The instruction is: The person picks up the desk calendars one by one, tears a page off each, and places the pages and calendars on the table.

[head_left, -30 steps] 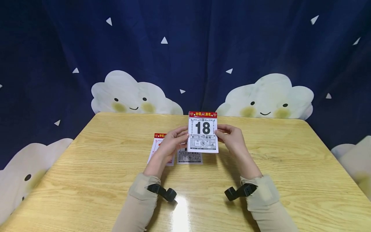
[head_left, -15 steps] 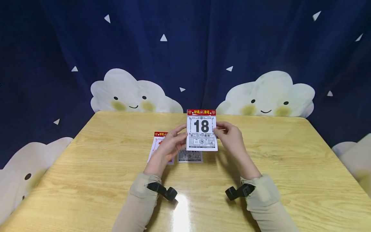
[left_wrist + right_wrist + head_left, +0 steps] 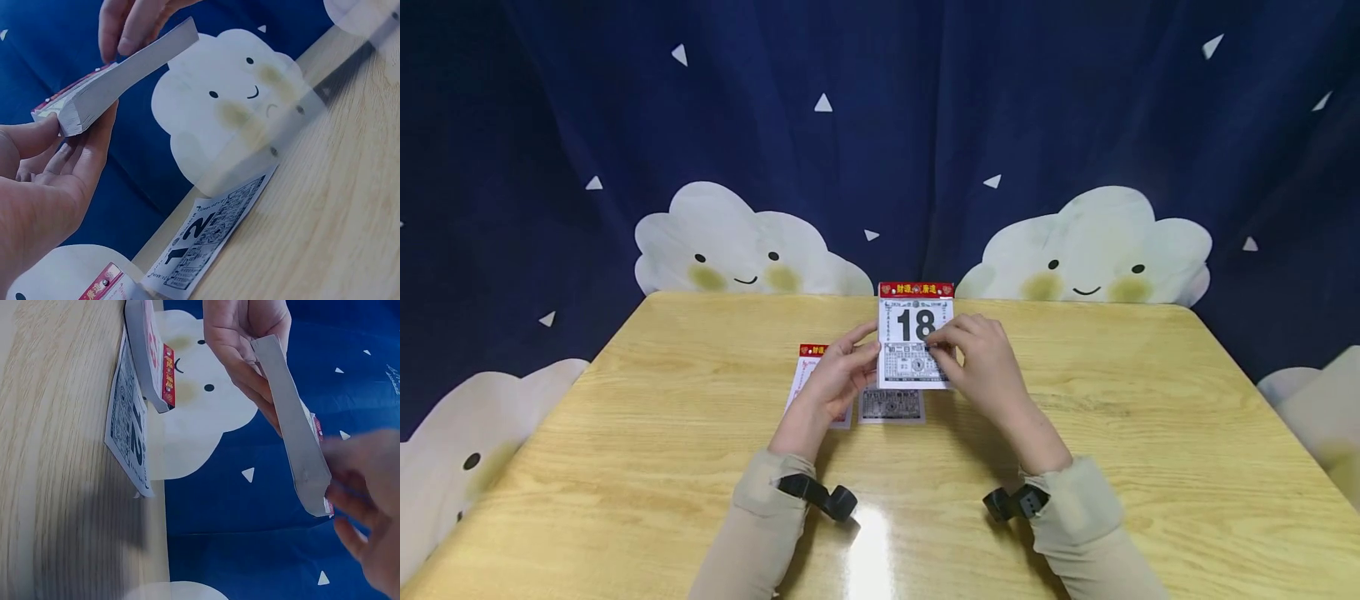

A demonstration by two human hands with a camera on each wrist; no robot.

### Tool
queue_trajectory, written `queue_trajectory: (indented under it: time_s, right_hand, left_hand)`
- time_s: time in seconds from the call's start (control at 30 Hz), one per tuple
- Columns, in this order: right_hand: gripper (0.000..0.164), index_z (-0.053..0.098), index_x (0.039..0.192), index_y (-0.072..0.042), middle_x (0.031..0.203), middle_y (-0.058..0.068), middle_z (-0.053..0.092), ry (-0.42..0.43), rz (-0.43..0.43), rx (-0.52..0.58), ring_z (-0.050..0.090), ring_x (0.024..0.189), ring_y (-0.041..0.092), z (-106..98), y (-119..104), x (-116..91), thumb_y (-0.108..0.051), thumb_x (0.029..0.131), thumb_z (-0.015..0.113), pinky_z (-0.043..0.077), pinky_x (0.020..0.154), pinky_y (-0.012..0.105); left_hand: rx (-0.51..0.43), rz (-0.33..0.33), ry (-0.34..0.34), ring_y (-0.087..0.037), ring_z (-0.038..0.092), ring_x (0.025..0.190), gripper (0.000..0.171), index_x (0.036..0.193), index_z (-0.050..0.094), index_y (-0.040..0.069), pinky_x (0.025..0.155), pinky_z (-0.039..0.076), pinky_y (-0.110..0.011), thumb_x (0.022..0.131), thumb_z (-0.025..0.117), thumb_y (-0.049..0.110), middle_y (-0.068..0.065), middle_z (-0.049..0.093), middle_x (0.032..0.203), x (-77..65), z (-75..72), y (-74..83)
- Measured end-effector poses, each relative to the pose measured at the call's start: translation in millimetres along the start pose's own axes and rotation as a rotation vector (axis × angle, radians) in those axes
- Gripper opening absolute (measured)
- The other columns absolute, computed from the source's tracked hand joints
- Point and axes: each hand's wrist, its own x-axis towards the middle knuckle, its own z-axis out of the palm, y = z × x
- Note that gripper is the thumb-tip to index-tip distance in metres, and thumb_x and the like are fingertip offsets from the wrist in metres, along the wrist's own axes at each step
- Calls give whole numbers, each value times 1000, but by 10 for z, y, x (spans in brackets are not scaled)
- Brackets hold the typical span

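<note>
A thick tear-off calendar [image 3: 898, 367] with a red header and a black 18 is held up above the table. My left hand [image 3: 835, 379] grips its left edge, thumb in front and fingers behind, as the left wrist view shows. My right hand [image 3: 988, 367] is over the calendar's front, its bent fingertips at the lower right of the 18. In the right wrist view that right hand [image 3: 369, 500] is blurred, thumb and fingers apart. Below lies a loose page [image 3: 200, 244] printed 12, partly covered in the head view.
A second tear-off calendar [image 3: 147, 356] with red print lies on the wooden table [image 3: 647, 433], left of the loose page and partly behind my left hand. A dark blue curtain [image 3: 895, 150] with cloud figures hangs behind the table.
My right hand has let go of the calendar's right edge and moved left across its front. The calendar in my left hand has shifted slightly left.
</note>
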Motion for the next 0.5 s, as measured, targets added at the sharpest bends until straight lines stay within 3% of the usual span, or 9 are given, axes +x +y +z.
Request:
queue_trajectory:
  time_s: [0.2, 0.33, 0.5]
  right_hand:
    - [25, 70, 86, -15, 88, -2, 60, -152, -202, 7, 51, 87, 16, 18, -5, -8, -30, 68, 79, 39, 82, 34]
    - [29, 71, 88, -16, 89, -3, 58, -184, -241, -11, 49, 87, 15, 32, -21, -10, -33, 66, 79, 39, 82, 34]
    - [14, 73, 87, -17, 86, -5, 59, -214, -262, -8, 51, 82, 13, 30, -60, -14, -26, 76, 73, 40, 74, 30]
  left_hand:
    - [3, -1, -2, -13, 64, 80, 46, 140, 30, 2, 71, 52, -25, 95, 38, 1, -2, 67, 90, 12, 10, 7]
    - [10, -7, 3, -13, 64, 79, 46, 140, 30, 3, 72, 52, -25, 95, 38, 1, -1, 67, 89, 15, -2, 7]
    - [-5, -10, 8, -13, 65, 80, 46, 140, 29, 3, 72, 52, -25, 95, 37, 1, -2, 67, 90, 14, -24, -4]
